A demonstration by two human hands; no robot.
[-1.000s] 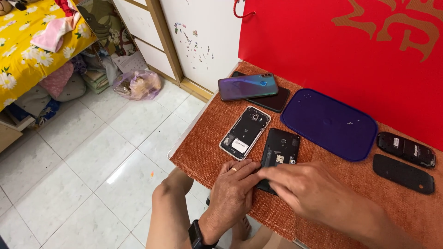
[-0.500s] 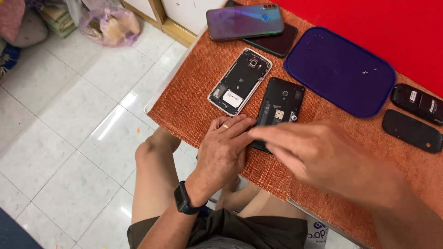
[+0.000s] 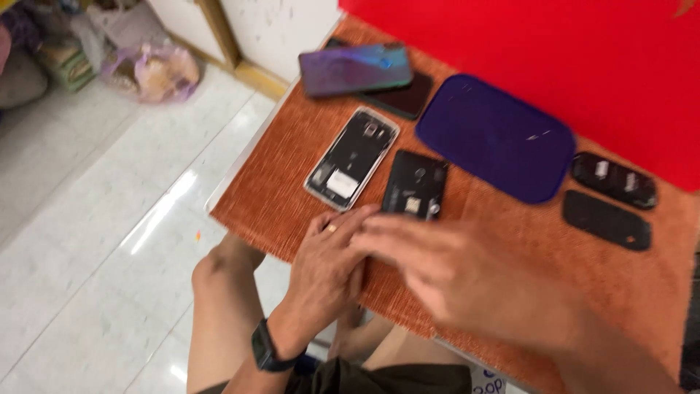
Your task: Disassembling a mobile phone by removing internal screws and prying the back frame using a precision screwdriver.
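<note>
We're at the opened black phone near the tabletop front edge — left hand flat, fingers together; right hand blurred, grip unclear — next move likely needs a steadying hold.

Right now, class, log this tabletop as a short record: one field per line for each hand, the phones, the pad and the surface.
left hand: flat on the cloth, fingers at the near end of the black opened phone
right hand: blurred, hovering over the table edge beside the left hand
silver-framed opened phone: lying back-open, left of the black one
stacked phones: far corner, iridescent one on top
purple pad: centre, empty
black covers: two, right side
surface: orange woven cloth
</note>
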